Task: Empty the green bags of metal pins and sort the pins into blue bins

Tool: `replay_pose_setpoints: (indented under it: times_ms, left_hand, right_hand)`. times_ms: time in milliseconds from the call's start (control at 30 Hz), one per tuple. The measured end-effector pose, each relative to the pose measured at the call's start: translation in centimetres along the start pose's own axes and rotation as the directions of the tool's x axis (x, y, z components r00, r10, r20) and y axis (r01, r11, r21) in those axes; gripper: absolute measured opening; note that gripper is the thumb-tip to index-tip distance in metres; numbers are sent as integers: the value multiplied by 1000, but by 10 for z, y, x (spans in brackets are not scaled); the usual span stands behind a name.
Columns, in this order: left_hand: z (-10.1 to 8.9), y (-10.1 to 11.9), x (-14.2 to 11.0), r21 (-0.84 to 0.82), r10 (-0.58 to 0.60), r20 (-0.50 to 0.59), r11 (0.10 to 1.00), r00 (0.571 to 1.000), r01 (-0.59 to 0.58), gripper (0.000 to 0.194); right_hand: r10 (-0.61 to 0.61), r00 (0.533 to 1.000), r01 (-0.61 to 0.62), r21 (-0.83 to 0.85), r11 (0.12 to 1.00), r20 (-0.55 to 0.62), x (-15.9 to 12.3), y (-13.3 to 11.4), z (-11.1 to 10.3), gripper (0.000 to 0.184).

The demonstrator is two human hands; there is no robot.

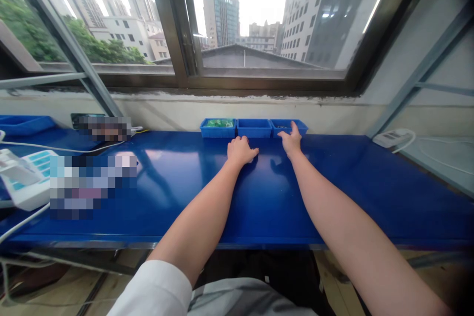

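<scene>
By right fingers (294, 128), blue bin (304, 130)

I stretch both bare forearms forward, my left forearm (202, 207) and my right forearm (336, 202) angling in toward each other. My left hand (240, 150) is palm down, fingers bent, its thumb spread toward my right. My right hand (291, 144), just beside it, is open, one finger extended forward, its thumb spread toward my left.
</scene>
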State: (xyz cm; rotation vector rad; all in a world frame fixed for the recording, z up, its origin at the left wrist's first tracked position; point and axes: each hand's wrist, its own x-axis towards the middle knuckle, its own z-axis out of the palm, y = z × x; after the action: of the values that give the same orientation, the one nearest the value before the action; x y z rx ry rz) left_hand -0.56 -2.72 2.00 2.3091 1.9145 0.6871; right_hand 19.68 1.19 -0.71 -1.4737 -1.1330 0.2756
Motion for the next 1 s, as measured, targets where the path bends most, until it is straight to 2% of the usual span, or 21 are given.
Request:
replay_pose_setpoints:
  times_ms: [100, 167, 267, 400, 467, 567, 633, 733, 1000]
  left_hand:
    - [0, 0, 1, 10, -24, 86, 1000, 996, 23, 44]
    - [2, -1, 2, 1, -18, 115, 1000, 993, 18, 39]
    - [7, -4, 4, 3, 16, 107, 1000, 994, -17, 32]
    - [13, -7, 5, -19, 73, 80, 997, 994, -72, 27]
    - [15, -8, 5, -52, 117, 60, 992, 991, -114, 25]
    - [17, -8, 7, -108, 169, 35, 981, 985, -164, 22]
    - [17, -8, 9, -138, 192, 26, 973, 981, -187, 20]
    - [17, -7, 11, -177, 237, 17, 957, 971, -230, 19]
    - [14, -7, 11, -256, 300, -5, 922, 954, -291, 25]
  right_hand:
    - [-43, 999, 46, -124, 991, 25, -12, -12, 6, 71]
    - [-132, 989, 141, -181, 973, 64, -19, -21, 10, 64]
    - [-257, 960, 276, -212, 937, 114, -27, -30, 15, 52]
    - [-317, 916, 368, -197, 909, 247, -34, -36, 18, 28]
    - [-322, 872, 411, -192, 891, 370, -37, -37, 20, 23]
    - [-318, 766, 491, -189, 851, 559, -40, -38, 22, 26]
    - [-321, 713, 533, -183, 826, 624, -41, -38, 23, 30]
    - [-319, 710, 533, -183, 826, 627, -40, -39, 22, 34]
    - [-304, 716, 531, -207, 821, 628, -40, -39, 20, 25]
